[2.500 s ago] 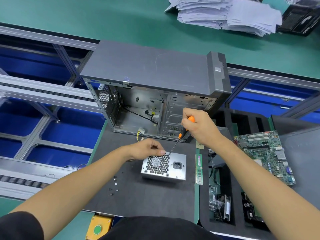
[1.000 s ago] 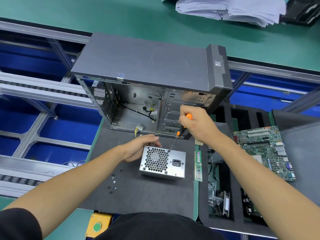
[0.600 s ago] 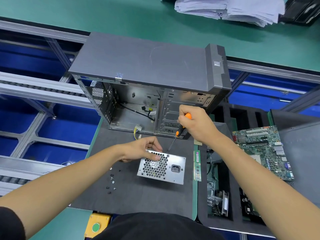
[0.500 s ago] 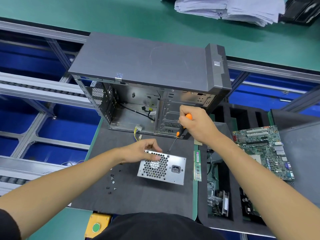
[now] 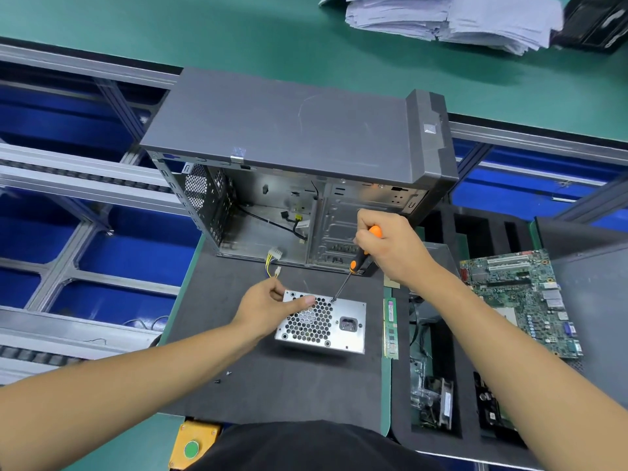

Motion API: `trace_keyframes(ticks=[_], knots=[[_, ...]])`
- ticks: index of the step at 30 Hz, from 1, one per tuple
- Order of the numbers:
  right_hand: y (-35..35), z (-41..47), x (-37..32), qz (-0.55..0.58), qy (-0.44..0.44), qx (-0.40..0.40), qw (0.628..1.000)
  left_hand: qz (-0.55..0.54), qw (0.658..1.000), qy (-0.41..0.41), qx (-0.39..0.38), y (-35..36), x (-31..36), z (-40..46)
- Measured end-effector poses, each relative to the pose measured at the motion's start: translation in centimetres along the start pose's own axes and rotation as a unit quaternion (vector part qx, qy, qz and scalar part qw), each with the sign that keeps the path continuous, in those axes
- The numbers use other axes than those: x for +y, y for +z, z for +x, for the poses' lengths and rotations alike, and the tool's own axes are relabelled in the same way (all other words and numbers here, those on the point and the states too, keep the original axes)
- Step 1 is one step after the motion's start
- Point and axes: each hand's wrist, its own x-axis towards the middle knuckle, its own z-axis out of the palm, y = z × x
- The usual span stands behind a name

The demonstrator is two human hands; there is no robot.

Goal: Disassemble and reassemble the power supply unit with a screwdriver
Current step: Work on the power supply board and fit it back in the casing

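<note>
Since the earliest frame the power supply unit (image 5: 321,326) has turned slightly, its far edge swung to the right, and the left hand (image 5: 268,309) has shifted from the unit's far edge to its far-left corner, thumb now laid across the honeycomb fan grille. The screwdriver tip stays at the far edge of the unit's face.

The open computer case (image 5: 299,185) stands at the far side of the dark mat (image 5: 272,385); inside it lie black cables and a yellow-tipped connector, and a white plug on yellow and black wires hangs out over its near lip. To the right, a black foam tray (image 5: 465,433) has several compartments: a near one holds a fan with bagged parts, another near one holds a dark part too dim to name, and the far slots look dark. A green RAM stick (image 5: 390,328) lies along the tray's left edge; its label is too small to read. A motherboard (image 5: 520,297) rests on the tray's right side. No writing can be read anywhere.

The left hand grips the unit's corner, fingers curled over the far side and thumb on top. The right hand (image 5: 390,249) is closed around the orange-and-black screwdriver (image 5: 356,263), the shaft slanting down and to the left. Two small screws (image 5: 228,372) lie on the mat near the left forearm. A yellow box with a green button (image 5: 193,443) sits at the near edge of the tabletop (image 5: 102,457).
</note>
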Motion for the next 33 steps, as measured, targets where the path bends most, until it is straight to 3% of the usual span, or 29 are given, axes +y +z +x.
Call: trace_keyframes(ticks=[4, 8, 12, 16, 21, 26, 33], knots=[[0.1, 0.1, 0.1, -0.002, -0.004, -0.002, 1.0, -0.103, 0.994, -0.03, 0.021, 1.0, -0.3, -1.1], [0.2, 0.2, 0.1, 0.001, -0.003, 0.002, 1.0, -0.213, 0.971, -0.057, 0.096, 3.2, -1.2, -2.6], [0.2, 0.3, 0.2, 0.004, 0.002, 0.01, 1.0, -0.228, 0.96, -0.07, 0.143, 4.1, -1.1, -3.0], [0.8, 0.1, 0.2, 0.026, 0.008, 0.039, 0.999, -0.212, 0.965, -0.058, 0.143, 4.2, -1.4, -3.3], [3.1, -1.0, 1.0, 0.125, 0.051, 0.106, 0.985, -0.23, 0.966, -0.031, 0.115, 4.0, -2.4, -3.6], [7.5, -2.5, 1.8, 0.268, 0.116, 0.19, 0.937, -0.251, 0.963, -0.041, 0.086, 3.3, -3.2, -3.9], [10.8, -2.5, 2.8, 0.314, 0.139, 0.224, 0.912, -0.299, 0.947, -0.044, -0.106, -0.7, -4.1, -2.4]])
